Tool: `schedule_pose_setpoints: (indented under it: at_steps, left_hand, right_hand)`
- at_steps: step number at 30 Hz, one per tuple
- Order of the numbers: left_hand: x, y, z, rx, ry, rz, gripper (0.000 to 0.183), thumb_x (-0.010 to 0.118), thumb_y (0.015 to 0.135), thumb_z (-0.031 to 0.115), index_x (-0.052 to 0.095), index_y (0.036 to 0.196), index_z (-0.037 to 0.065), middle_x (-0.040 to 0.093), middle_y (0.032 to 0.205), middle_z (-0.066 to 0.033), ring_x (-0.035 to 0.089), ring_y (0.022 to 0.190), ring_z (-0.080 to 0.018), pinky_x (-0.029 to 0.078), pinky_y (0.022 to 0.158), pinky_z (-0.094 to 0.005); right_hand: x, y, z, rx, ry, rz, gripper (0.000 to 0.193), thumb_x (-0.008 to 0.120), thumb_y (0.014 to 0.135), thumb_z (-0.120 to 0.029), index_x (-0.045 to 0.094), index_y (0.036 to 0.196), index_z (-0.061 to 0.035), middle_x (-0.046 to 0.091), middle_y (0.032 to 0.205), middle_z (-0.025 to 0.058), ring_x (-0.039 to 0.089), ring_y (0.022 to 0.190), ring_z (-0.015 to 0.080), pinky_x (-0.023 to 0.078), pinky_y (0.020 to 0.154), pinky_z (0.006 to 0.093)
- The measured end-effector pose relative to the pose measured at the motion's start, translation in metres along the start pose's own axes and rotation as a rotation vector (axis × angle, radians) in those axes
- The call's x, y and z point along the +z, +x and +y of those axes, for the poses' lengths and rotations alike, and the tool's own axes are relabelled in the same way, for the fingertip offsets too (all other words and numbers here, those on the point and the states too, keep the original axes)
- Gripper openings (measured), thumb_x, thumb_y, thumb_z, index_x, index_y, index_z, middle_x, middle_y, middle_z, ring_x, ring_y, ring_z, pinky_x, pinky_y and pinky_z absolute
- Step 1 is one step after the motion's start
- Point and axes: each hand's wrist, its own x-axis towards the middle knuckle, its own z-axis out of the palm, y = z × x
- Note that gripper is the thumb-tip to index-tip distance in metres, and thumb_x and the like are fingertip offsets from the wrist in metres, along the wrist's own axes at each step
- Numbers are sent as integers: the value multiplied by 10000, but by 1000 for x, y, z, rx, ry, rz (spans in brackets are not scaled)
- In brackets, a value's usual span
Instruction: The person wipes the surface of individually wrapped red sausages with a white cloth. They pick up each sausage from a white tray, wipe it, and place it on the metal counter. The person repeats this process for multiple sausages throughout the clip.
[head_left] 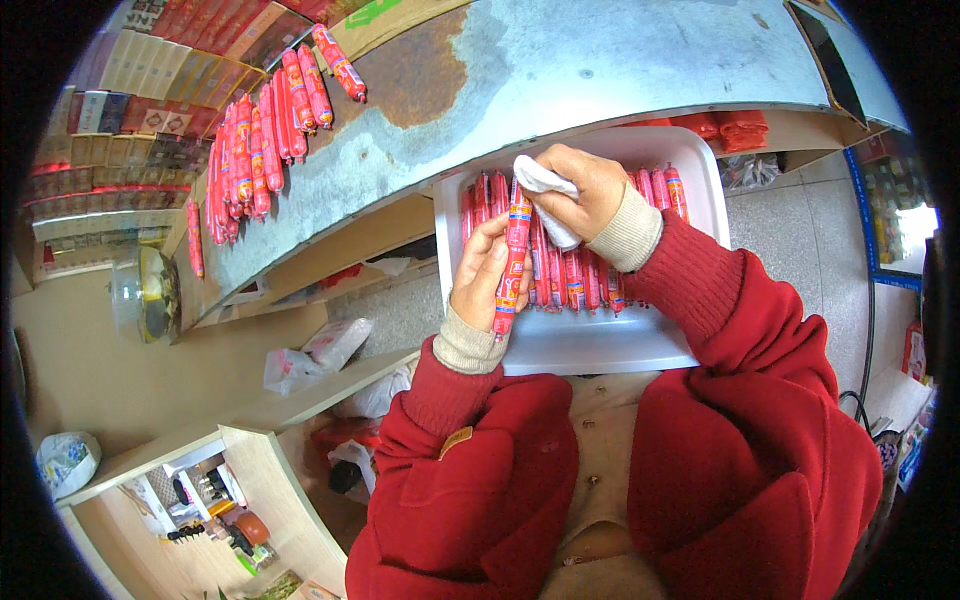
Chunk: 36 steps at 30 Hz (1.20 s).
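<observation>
My left hand [482,268] is wrapped round a red-wrapped sausage [515,255] that stands nearly upright over a white plastic tub [600,350]. My right hand [590,190] grips a folded white cloth [548,185], which touches the sausage's upper end. Below both hands, several more wrapped sausages [575,280] lie side by side in the tub. Part of that row is hidden by my hands and right sleeve. To the far left, another group of red sausages [240,160] lies along the worn metal counter [600,60], with one sausage [195,240] apart at its left end.
Shelves of boxed packs [130,100] stand beyond the counter at the left. A clear round container [150,290] is at the counter's left end. White plastic bags [320,355] lie below. An open drawer [200,510] with small items is at lower left. Red bags [735,130] sit under the counter.
</observation>
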Motion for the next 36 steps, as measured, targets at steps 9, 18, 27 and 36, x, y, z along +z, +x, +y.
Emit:
schedule_pose_setpoints:
  at_steps: [9,18,27,36]
  left_hand:
    - [6,3,4,182,97,211,344,449,975,202,448,1276,36,548,1143,-70,552,1004,-138,451,885,-288]
    - [2,1,5,23,-13,53,346,397,989,267,402,1298,112,547,785,-74,496,537,-128,413,455,-239]
    - [6,2,4,38,52,168,346,363,995,273,421,1299,118,524,724,-64,428,447,-115,340,380,-231]
    - [13,9,4,252,107,315,377,382,995,238,405,1315,39,592,1033,-72,592,867,-138,492,791,-275]
  right_hand:
    - [30,-32,-30,-301,-34,-470,239,624,776,-225,572,984,-121,625,906,97,628,854,314,516,733,422]
    - [15,-13,-13,-160,44,-207,220,617,804,-178,602,1006,-90,623,927,142,620,861,341,501,726,413]
    - [19,-17,-13,-80,42,-205,214,630,789,-161,593,989,-96,624,908,146,622,858,345,502,719,412]
    - [26,-26,-15,-207,-31,-368,236,616,814,-254,571,1013,-135,621,909,120,623,853,327,501,719,436]
